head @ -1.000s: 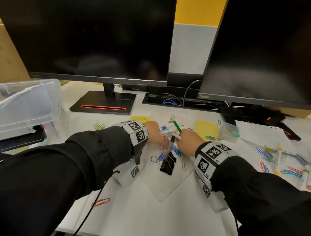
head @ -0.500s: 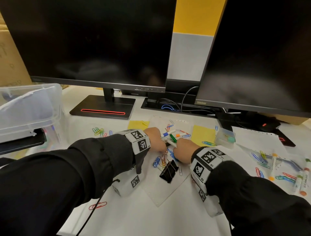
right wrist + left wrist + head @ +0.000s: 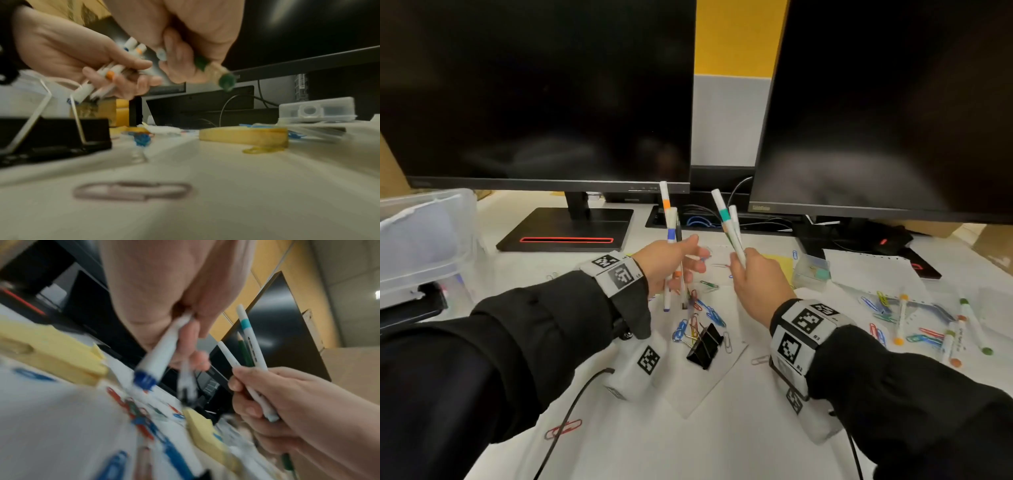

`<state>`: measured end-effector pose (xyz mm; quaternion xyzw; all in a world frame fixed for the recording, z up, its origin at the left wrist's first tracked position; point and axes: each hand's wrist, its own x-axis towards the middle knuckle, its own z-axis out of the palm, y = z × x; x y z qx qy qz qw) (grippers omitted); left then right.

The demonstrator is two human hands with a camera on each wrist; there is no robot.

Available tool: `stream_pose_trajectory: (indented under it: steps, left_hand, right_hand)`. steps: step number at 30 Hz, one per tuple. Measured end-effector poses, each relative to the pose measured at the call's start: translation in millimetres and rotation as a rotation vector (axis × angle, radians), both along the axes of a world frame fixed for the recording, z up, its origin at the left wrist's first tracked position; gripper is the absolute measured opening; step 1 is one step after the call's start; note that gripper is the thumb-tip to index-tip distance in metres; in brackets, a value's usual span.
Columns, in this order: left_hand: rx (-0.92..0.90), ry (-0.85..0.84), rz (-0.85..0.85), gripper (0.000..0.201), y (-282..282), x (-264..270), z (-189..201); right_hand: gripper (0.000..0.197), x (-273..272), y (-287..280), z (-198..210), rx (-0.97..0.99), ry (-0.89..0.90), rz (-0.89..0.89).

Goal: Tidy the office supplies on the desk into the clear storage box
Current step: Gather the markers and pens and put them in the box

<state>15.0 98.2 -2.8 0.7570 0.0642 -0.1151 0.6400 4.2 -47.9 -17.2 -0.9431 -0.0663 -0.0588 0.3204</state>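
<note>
over the desk (image 3: 688,445) in the head view, both hands are up off the surface and each one's got a bunch of pens. left hand (image 3: 666,262) is curled round a few upright markers (image 3: 670,233), one with an orange band, one with a blue band, tips pointing down near the paper clips (image 3: 705,308). right hand (image 3: 758,281) grips a teal-band pen (image 3: 722,212) plus a white one and something green, all leaning up and a bit left. the hands are near each other but apart. clear box (image 3: 428,236) sits at the far left edge, well apart from both hands, looks like paper inside. a black binder clip (image 3: 704,346) lies between the wrists on a plastic sleeve, more markers (image 3: 962,329) and clips scattered off to the right, two dark monitors (image 3: 534,89) behind

left wrist view: pretty blurry, the left hand (image 3: 164,288) fills the top with a blue-band marker (image 3: 156,356) sticking out of the fist. right hand (image 3: 287,402) is sharp on the right side, fingers wrapped on the teal-band pen (image 3: 248,337), a white pen and a green pencil (image 3: 243,350). yellow sticky pads (image 3: 61,353) on the desk below

right wrist view: low and blurry, right hand (image 3: 185,40) closed on the green pencil (image 3: 213,71), left hand (image 3: 82,56) holding its markers (image 3: 107,73), binder clip (image 3: 55,134) at left, sticky pad (image 3: 242,134) in the middle
</note>
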Motion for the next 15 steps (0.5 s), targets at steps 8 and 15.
stream_pose_trajectory:
  steps: [8,15]
  left_hand:
    - [0.024,-0.137,-0.087,0.04,-66.3,-14.6,2.2]
    - [-0.042,-0.041,0.077,0.026,-93.6,-8.2,-2.2]
  right_hand:
    - [0.034,-14.0,-18.5,2.8,-0.103,0.021,0.038]
    - [0.032,-43.3,-43.0,13.3,-0.088,0.099,0.186]
